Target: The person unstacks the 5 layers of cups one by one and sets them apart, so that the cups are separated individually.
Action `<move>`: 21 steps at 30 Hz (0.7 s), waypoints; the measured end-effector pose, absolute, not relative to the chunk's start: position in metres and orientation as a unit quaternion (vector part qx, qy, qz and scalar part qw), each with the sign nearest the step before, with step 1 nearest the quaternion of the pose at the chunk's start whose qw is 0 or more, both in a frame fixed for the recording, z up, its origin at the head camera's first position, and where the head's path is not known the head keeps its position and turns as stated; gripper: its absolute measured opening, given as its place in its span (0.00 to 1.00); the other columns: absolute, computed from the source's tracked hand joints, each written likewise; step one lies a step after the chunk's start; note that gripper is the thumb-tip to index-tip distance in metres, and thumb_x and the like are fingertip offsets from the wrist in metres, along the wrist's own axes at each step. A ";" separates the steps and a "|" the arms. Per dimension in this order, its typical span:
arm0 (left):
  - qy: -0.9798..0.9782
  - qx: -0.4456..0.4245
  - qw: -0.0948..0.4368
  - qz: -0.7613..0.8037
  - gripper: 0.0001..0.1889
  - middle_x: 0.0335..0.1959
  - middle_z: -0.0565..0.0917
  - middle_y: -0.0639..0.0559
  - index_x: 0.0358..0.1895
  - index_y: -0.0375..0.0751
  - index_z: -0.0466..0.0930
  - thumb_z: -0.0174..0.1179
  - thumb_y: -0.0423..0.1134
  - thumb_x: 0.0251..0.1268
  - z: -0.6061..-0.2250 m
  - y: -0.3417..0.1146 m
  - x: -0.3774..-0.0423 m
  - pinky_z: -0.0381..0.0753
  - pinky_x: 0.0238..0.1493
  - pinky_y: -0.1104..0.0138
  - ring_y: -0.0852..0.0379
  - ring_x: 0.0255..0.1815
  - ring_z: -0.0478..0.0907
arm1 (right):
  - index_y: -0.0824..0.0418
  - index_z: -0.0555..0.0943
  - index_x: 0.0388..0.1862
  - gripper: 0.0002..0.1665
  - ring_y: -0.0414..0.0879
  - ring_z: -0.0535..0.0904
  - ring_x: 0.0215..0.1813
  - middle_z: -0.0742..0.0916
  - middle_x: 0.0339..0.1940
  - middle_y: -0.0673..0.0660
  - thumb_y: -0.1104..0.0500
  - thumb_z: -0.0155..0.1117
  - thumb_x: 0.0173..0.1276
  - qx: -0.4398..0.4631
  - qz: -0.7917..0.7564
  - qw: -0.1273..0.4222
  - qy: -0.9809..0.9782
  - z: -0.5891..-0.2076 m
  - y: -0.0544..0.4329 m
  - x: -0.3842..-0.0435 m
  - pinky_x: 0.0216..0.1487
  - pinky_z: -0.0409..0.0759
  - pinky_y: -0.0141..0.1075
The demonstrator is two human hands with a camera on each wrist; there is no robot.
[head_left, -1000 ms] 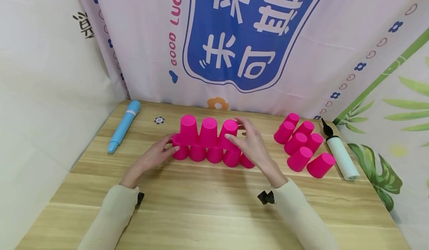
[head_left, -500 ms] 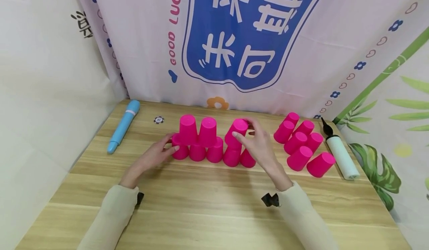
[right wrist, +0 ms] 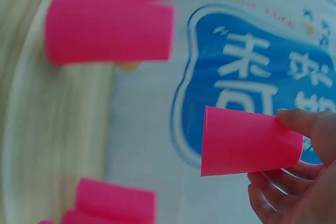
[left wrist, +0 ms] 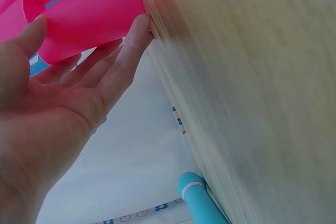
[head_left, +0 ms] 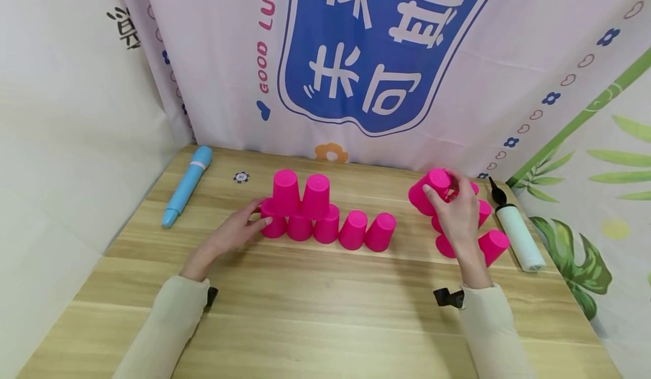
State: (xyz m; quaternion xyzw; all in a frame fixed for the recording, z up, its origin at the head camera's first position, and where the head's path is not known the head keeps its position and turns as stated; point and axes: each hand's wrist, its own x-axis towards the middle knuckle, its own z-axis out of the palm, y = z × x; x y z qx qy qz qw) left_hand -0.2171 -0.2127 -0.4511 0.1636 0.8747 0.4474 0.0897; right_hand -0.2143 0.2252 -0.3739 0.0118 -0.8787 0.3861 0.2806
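Note:
A row of upside-down pink cups (head_left: 354,230) stands on the table, with two more pink cups (head_left: 316,196) on top at its left end. My left hand (head_left: 233,234) holds the row's leftmost cup (head_left: 274,226), thumb on the near side and fingers behind; the left wrist view shows that cup (left wrist: 94,17) between them. My right hand (head_left: 460,212) grips another pink cup (head_left: 427,191) near its closed end, mouth down and slightly tilted. In the right wrist view this held cup (right wrist: 247,142) is off the table. Part of the loose cup group is hidden behind my right hand.
Loose pink cups (head_left: 494,245) stand at the right. Beside them lies a pale green hand pump (head_left: 520,238) with a black nozzle. At the back left are a blue pen-shaped tube (head_left: 187,187) and a small round chip (head_left: 241,177). A printed curtain (head_left: 218,85) hangs behind the table.
My right hand has lifted the third cup off the upper row and carried it right, over beside the loose cups. My left hand has stayed at the leftmost cup.

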 end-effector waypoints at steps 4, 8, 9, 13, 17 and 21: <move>0.874 0.163 0.092 0.448 0.32 0.68 0.66 0.35 0.75 0.40 0.53 0.51 0.47 0.74 -0.450 -0.213 -0.218 0.76 0.57 0.47 0.34 0.67 0.64 | 0.64 0.68 0.66 0.35 0.56 0.75 0.45 0.80 0.48 0.64 0.54 0.69 0.63 -0.026 0.373 0.253 -0.892 -0.389 0.236 -0.222 0.41 0.71 0.38; 0.875 0.161 0.094 0.447 0.32 0.69 0.65 0.36 0.75 0.41 0.53 0.51 0.48 0.74 -0.450 -0.213 -0.217 0.76 0.57 0.47 0.35 0.67 0.64 | 0.62 0.67 0.67 0.36 0.56 0.75 0.46 0.80 0.50 0.64 0.53 0.68 0.64 -0.053 0.371 0.219 -0.901 -0.404 0.242 -0.228 0.44 0.72 0.40; 0.875 0.160 0.095 0.447 0.32 0.69 0.65 0.36 0.75 0.42 0.53 0.51 0.48 0.74 -0.450 -0.213 -0.217 0.76 0.57 0.47 0.35 0.67 0.64 | 0.63 0.67 0.67 0.36 0.56 0.75 0.47 0.80 0.51 0.65 0.52 0.68 0.65 -0.058 0.371 0.211 -0.903 -0.407 0.243 -0.229 0.46 0.73 0.42; 0.873 0.159 0.096 0.451 0.32 0.69 0.65 0.36 0.75 0.42 0.53 0.51 0.48 0.74 -0.451 -0.213 -0.217 0.75 0.58 0.46 0.35 0.67 0.64 | 0.65 0.66 0.68 0.37 0.59 0.75 0.52 0.79 0.54 0.66 0.53 0.67 0.65 -0.074 0.364 0.183 -0.910 -0.419 0.246 -0.235 0.53 0.74 0.50; 0.872 0.160 0.096 0.454 0.32 0.69 0.65 0.35 0.75 0.41 0.53 0.52 0.47 0.74 -0.451 -0.213 -0.218 0.75 0.58 0.46 0.34 0.67 0.64 | 0.68 0.66 0.66 0.37 0.61 0.75 0.55 0.79 0.55 0.69 0.54 0.68 0.64 -0.079 0.349 0.177 -0.917 -0.426 0.249 -0.239 0.56 0.74 0.54; 0.873 0.160 0.094 0.451 0.32 0.69 0.65 0.36 0.75 0.42 0.53 0.52 0.47 0.74 -0.451 -0.213 -0.218 0.76 0.57 0.47 0.35 0.67 0.64 | 0.69 0.67 0.65 0.36 0.63 0.76 0.56 0.79 0.57 0.69 0.55 0.68 0.64 -0.073 0.339 0.181 -0.921 -0.429 0.249 -0.241 0.56 0.75 0.56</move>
